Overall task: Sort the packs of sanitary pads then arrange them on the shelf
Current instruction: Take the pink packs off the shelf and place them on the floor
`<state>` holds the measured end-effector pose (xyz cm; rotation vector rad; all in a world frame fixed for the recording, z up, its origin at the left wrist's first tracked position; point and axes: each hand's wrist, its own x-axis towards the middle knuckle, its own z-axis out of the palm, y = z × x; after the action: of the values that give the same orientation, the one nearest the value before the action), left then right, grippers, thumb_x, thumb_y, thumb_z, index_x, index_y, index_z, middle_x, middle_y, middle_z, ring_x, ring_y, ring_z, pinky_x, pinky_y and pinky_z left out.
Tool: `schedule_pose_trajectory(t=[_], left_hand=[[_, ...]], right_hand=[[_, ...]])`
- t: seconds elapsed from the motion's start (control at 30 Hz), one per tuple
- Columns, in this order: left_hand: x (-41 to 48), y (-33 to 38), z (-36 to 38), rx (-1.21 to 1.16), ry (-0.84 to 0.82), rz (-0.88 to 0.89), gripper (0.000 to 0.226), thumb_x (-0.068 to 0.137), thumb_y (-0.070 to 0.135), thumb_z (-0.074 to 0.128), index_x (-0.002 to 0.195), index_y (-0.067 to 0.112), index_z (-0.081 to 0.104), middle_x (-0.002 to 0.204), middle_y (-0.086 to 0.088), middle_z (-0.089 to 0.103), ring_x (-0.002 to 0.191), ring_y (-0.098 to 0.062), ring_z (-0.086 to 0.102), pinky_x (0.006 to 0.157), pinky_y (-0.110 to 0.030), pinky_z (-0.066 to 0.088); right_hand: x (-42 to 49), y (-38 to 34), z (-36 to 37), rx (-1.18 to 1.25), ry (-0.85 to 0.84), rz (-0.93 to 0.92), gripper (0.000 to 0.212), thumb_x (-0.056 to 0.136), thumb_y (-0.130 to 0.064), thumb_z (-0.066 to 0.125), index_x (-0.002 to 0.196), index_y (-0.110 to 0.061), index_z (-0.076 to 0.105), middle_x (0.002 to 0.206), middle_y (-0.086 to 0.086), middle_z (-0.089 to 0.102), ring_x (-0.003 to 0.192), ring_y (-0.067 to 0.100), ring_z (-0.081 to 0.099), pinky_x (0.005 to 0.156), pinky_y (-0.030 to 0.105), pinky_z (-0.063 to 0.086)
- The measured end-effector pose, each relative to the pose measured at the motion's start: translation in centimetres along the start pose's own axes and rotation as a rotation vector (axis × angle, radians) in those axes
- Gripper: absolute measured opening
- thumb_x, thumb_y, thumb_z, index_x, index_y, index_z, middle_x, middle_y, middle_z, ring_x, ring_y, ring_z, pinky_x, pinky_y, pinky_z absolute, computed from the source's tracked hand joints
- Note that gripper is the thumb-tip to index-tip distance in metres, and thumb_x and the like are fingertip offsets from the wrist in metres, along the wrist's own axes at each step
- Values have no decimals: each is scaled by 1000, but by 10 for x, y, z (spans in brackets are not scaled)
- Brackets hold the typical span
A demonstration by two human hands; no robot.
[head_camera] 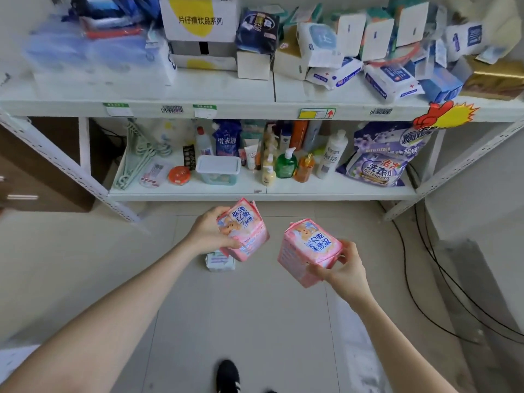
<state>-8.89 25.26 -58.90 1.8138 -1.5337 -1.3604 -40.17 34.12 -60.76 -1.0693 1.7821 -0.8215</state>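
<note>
Two matching pink packs up mid-frame: left hand [208, 231] grips one [243, 231], right hand [344, 269] the other [307, 251]. Neither shelved yet; a pale pack [219, 260] waits on the floor; shelf [198, 89] above looks jumbled.

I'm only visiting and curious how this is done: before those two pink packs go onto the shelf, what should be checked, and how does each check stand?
1. Left hand grips the first pink pack: ok.
2. Right hand grips the second pink pack: ok.
3. Both packs match in colour and print: ok.
4. Bare stretch on the upper shelf, left of middle: ok.
5. All packs gathered: not ok, a pale pack lies on the floor below the first pink pack.
6. Wrappers undamaged: cannot tell.
</note>
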Motion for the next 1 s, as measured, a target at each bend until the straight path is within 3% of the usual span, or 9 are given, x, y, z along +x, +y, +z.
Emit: schedule_pose_trajectory(t=[0.23, 0.33, 0.47, 0.7, 0.9, 1.0], left_hand=[[117, -75, 17, 84, -101, 16, 91, 42, 15, 90, 124, 23, 54, 113, 6, 65, 102, -12, 64, 87, -28, 52], [163, -115, 30, 109, -124, 26, 90, 43, 14, 93, 124, 26, 54, 112, 11, 63, 100, -6, 63, 81, -23, 52], [221, -171, 54, 143, -163, 25, 93, 43, 14, 93, 128, 23, 53, 115, 6, 63, 102, -11, 63, 89, -33, 53], [315, -257, 105, 109, -181, 17, 93, 48, 8, 93, 129, 23, 51, 114, 8, 63, 101, -8, 64, 83, -24, 53], [379, -320, 151, 126, -248, 50, 92, 49, 4, 92, 129, 23, 51, 117, 4, 64, 101, -10, 65, 86, -30, 55], [406, -352, 166, 148, -281, 56, 94, 49, 2, 92, 131, 20, 50, 118, 1, 62, 104, -16, 65, 87, -43, 56]], right_hand=[[71, 63, 67, -46, -44, 29, 67, 54, -21, 89, 102, -40, 47, 95, -31, 62, 94, -12, 56, 76, 28, 52], [105, 101, 95, -30, -72, 37, 66, 56, -13, 88, 102, -38, 47, 98, -25, 64, 97, -6, 58, 77, 32, 55], [151, 158, 130, -17, -114, 30, 69, 54, -10, 89, 104, -35, 48, 98, -24, 63, 98, -3, 59, 74, 28, 54], [225, 261, 189, -22, -213, -6, 72, 53, -11, 92, 106, -32, 47, 101, -24, 64, 100, -2, 60, 68, 21, 54], [278, 335, 231, -37, -265, -44, 75, 50, -15, 92, 109, -29, 48, 104, -18, 64, 103, 4, 61, 73, 26, 55], [301, 364, 251, -45, -298, -67, 74, 53, -8, 90, 111, -26, 48, 104, -16, 64, 104, 8, 61, 75, 27, 55]])
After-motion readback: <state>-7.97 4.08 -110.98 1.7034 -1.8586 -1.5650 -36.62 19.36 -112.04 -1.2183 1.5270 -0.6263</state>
